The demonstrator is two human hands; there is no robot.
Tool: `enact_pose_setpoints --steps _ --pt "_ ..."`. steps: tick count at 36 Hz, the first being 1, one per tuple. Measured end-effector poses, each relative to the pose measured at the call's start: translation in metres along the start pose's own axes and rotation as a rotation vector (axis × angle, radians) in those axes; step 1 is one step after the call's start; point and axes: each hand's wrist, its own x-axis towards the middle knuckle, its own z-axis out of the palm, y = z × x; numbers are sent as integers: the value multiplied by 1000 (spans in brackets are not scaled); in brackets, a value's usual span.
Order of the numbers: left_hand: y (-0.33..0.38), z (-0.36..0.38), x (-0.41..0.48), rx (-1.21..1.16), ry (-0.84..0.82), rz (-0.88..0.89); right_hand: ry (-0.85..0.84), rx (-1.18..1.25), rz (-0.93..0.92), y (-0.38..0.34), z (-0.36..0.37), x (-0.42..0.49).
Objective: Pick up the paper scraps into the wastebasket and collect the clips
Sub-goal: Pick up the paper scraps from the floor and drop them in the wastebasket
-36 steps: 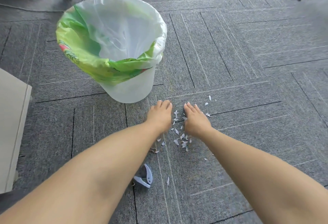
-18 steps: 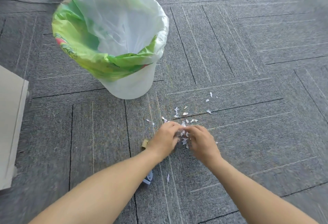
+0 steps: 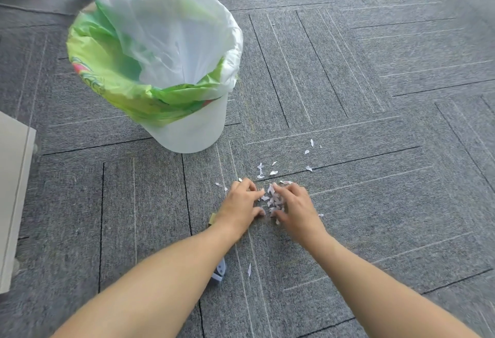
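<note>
On the grey carpet, the left hand (image 3: 241, 205) and right hand (image 3: 294, 206) curl loosely around a small heap of paper scraps (image 3: 274, 201), near the lined wastebasket (image 3: 187, 134) at far left, a clip (image 3: 218, 273) lying nearer.

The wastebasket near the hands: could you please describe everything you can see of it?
The wastebasket is a round, white, plastic-looking bin, wider at the rim than at the base, standing on the grey carpet and appearing tilted in this wide-angle view. A thin translucent white liner is folded over its rim, with a crumpled green printed bag draped over the near and left side. No contents are visible inside. Neither hand touches it; the paper scraps lie in front of it.
</note>
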Motion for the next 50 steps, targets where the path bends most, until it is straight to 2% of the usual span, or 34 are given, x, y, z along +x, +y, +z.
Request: enact_pose_setpoints --steps 4,7,9,12,18,22,29,34,38,42,44,47,50 --pt "4 -6 1 311 77 34 48 -86 -63 2 2 1" --pt "10 -7 1 384 108 6 119 -293 -131 0 3 3" --pt "14 -6 2 392 124 -7 149 -329 -128 -3 3 4" --pt "15 -2 6 386 144 -16 176 -294 -108 -6 4 4" --pt "21 2 16 306 156 -42 154 -62 -40 -15 3 10" --pt "28 2 16 306 165 -98 152 -41 28 -18 5 18" --pt "34 -5 16 374 103 -107 39 -220 -21 -15 0 20" --pt "29 -20 9 566 -63 -50 -24 -268 -15 -12 -8 11" --pt "7 -35 -24 570 -129 -53 -82 -334 38 -15 -9 -10" --pt "-16 -61 -49 433 19 77 133 -277 25 -28 -10 -18" --pt "-21 -80 -52 387 139 148 258 -221 -68 -48 -22 -12" --pt "-18 -113 -52 303 367 189 373 -120 -212 -93 -55 1" --pt "-3 -152 -51 208 568 301 491 -103 -351 -134 -95 12"
